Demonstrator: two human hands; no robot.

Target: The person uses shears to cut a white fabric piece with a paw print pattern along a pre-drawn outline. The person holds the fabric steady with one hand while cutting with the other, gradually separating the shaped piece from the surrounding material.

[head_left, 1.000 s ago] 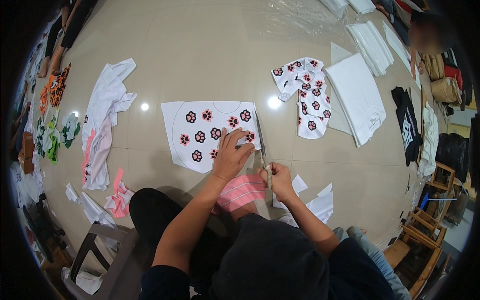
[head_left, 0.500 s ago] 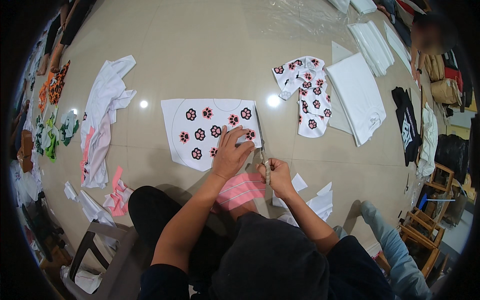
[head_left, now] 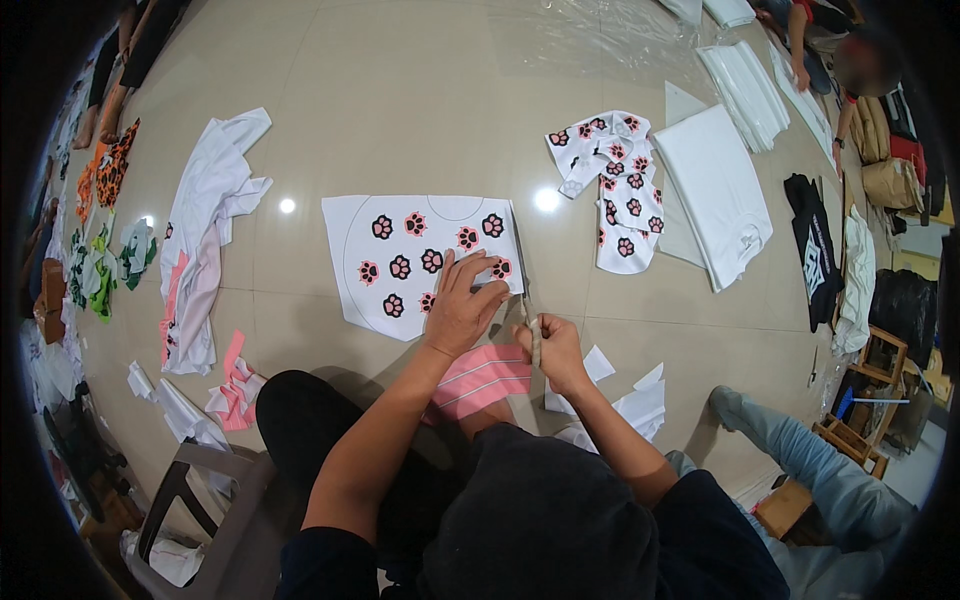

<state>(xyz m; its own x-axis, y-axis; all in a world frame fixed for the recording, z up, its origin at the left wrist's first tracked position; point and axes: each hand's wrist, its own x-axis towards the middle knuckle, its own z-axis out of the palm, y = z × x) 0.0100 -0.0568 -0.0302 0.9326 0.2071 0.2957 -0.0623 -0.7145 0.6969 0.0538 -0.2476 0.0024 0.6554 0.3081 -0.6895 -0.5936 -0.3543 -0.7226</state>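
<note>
A white cloth piece with pink and black paw prints (head_left: pixel 385 270) lies flat on the floor in front of me. My left hand (head_left: pixel 465 305) rests on its lower right part with bent fingers apart, pressing it down. My right hand (head_left: pixel 550 350) grips the wrapped handle of scissors (head_left: pixel 534 345), whose long blades lie along the cloth's right edge. Just below, pink striped cloth (head_left: pixel 480 375) lies partly hidden under my arm. White offcuts (head_left: pixel 635 410) are beside my right forearm.
Paw-print pieces (head_left: pixel 625 230), folded white cloth (head_left: pixel 710 200) and a white-pink garment (head_left: pixel 200 240) lie around. A grey plastic chair (head_left: pixel 215 500) stands lower left. Another person (head_left: pixel 800 65) works at upper right; someone's legs (head_left: pixel 800 470) are at lower right. Wooden frames (head_left: pixel 880 355) are at right.
The paw-print cloth and my hands have shifted slightly upward in view. A leg in grey-blue has moved in further at lower right, and the upper-right person's arm now reaches out.
</note>
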